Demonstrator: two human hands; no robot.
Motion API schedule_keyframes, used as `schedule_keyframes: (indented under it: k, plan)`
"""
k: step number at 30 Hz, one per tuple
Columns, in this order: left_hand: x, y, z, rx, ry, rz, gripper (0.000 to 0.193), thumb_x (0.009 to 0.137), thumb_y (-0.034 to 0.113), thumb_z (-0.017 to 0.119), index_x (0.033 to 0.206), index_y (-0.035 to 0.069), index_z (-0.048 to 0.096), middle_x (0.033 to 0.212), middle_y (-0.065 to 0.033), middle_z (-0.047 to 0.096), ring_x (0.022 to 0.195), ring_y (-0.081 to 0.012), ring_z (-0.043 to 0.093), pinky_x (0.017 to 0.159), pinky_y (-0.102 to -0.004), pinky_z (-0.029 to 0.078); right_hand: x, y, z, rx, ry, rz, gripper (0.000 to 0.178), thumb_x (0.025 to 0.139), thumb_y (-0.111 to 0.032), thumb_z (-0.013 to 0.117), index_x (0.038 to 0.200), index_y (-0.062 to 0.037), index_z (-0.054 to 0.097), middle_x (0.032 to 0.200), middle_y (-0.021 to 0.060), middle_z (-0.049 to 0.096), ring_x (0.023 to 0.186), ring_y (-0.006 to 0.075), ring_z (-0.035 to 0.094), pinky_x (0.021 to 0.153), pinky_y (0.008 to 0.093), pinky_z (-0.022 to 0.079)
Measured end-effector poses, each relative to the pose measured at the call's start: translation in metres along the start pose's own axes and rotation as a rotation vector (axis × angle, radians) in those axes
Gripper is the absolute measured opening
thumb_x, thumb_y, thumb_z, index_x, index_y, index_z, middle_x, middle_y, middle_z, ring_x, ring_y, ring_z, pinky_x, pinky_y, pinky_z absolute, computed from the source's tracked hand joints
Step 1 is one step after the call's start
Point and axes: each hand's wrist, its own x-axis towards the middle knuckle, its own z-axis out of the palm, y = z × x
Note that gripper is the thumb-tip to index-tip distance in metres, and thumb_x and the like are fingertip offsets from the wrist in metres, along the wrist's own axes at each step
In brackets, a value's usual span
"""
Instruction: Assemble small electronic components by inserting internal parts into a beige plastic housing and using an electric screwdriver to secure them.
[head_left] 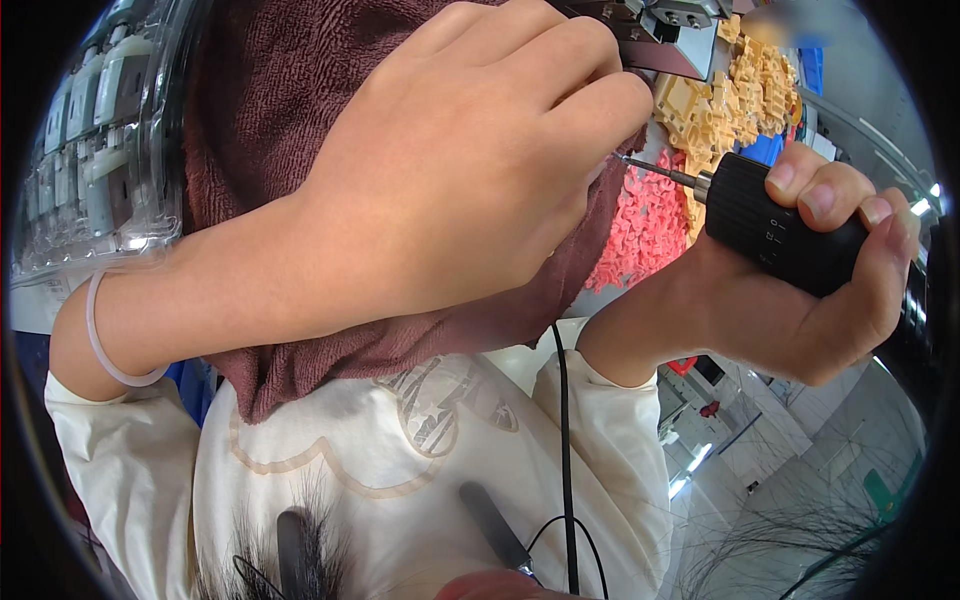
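Observation:
My right hand (840,240) is wrapped round a black electric screwdriver (775,225). Its thin metal bit points left and ends beside the fingers of my left hand (480,150). That hand is closed with its back up, above a dark maroon towel (270,90). Whatever its curled fingers hold is hidden under them. Just past the left knuckles stands a metal fixture (685,45) with a shiny angled plate.
Salmon-pink small parts (645,235) lie in a heap beyond the towel. Cream plastic parts (735,95) are piled further right. A clear plastic tray (160,130) with grey-white motor-like pieces stands at the left. A black cable (566,450) hangs before my shirt.

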Motion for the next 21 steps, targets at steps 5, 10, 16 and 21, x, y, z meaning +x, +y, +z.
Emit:
schedule_keyframes:
  k: [5, 10, 16, 21]
  plan:
    - [0.003, -0.001, 0.001, -0.014, -0.002, -0.024, 0.025, 0.071, 0.001, 0.069, 0.094, 0.008, 0.061, 0.103, -0.0079, 0.061, 0.096, -0.0293, 0.059, 0.079, -0.0370, 0.045, 0.002, 0.004, 0.005, 0.022, 0.005, 0.012, 0.016, 0.082, -0.016, 0.055, 0.082, -0.0002, 0.057, 0.068, 0.0108, 0.053, 0.061, 0.0196, 0.055, 0.057, 0.0351, 0.047]
    - [0.004, -0.003, 0.001, 0.006, -0.009, -0.019, 0.024, 0.072, 0.003, 0.069, 0.094, 0.008, 0.061, 0.102, -0.0072, 0.061, 0.096, -0.0289, 0.059, 0.080, -0.0371, 0.045, 0.000, 0.006, 0.013, 0.023, 0.043, -0.013, 0.017, 0.081, -0.017, 0.054, 0.082, 0.0000, 0.056, 0.068, 0.0108, 0.053, 0.060, 0.0193, 0.053, 0.057, 0.0347, 0.045]
    - [0.004, -0.004, 0.002, 0.019, -0.011, -0.034, 0.021, 0.074, 0.005, 0.069, 0.093, 0.009, 0.061, 0.101, -0.0061, 0.061, 0.098, -0.0274, 0.060, 0.079, -0.0368, 0.045, -0.002, 0.005, 0.019, 0.023, 0.080, -0.042, 0.019, 0.080, -0.018, 0.054, 0.083, 0.0003, 0.056, 0.067, 0.0109, 0.053, 0.060, 0.0189, 0.051, 0.056, 0.0341, 0.044]
    - [0.007, -0.001, 0.004, 0.023, 0.025, -0.039, 0.017, 0.075, 0.006, 0.069, 0.090, 0.009, 0.061, 0.097, -0.0048, 0.061, 0.096, -0.0258, 0.061, 0.078, -0.0359, 0.046, -0.004, 0.002, 0.027, 0.030, 0.107, -0.072, 0.021, 0.080, -0.020, 0.054, 0.084, 0.0005, 0.055, 0.067, 0.0110, 0.052, 0.060, 0.0185, 0.050, 0.056, 0.0336, 0.043]
